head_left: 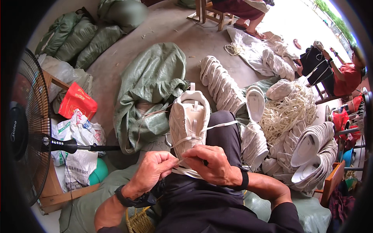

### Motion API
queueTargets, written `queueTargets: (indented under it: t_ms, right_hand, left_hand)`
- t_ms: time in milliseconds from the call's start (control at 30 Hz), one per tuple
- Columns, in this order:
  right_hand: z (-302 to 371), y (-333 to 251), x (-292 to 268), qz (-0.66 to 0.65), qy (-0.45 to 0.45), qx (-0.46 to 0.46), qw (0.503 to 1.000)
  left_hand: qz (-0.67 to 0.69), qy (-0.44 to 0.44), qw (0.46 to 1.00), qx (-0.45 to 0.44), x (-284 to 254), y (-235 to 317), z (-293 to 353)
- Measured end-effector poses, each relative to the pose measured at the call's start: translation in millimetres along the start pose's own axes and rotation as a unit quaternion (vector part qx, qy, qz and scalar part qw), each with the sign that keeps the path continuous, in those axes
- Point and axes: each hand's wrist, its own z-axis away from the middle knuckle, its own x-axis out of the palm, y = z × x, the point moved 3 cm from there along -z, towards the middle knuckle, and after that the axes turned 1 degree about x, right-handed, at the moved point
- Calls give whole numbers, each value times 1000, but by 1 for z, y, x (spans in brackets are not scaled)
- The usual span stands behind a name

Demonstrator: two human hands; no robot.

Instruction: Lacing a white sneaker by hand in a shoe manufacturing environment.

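Pale lettering marks your fan (18, 131); print shows on the white bag (83, 141) and red bag (77, 101). Your left hand (155, 167) and right hand (211, 163), fingers curled, pinch a lace (180, 162) at the near end of the shoe (188, 120), beside your knee (223, 134).

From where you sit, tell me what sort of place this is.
Probably a small, informal shoe-lacing workshop. What shows it: the beige-and-white lace-up sneaker under the person's hands, the long row of nested off-white shoes or uppers, and the tangled heap of cream laces.
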Motion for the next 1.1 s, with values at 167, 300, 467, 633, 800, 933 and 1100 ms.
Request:
queueTargets:
  t_ms: [167, 300, 467, 633, 800, 933, 1100]
  right_hand:
    - [3, 13, 4, 22, -18, 6, 1000]
    - [0, 17, 9, -3, 48, 56, 997]
    - [-9, 50, 2, 154, 33, 55, 986]
    - [24, 63, 3, 301, -110, -17, 947]
    - [29, 64, 1, 295, -120, -6, 948]
    - [30, 66, 1, 278, -113, 8, 954]
    - [32, 70, 0, 265, -116, 20, 957]
  left_hand:
    - [-85, 39, 994, 52, 3, 4, -5]
    - [-347, 122, 867, 337, 12, 17, -3]
    - [-322, 182, 862, 345, -2, 2, -28]
    - [-276, 178, 912, 248, -11, -18, -57]
    - [-292, 142, 915, 240, -2, -18, -64]
    - [-297, 132, 914, 242, -3, -18, -68]
    - [-257, 95, 941, 197, -12, -29, -79]
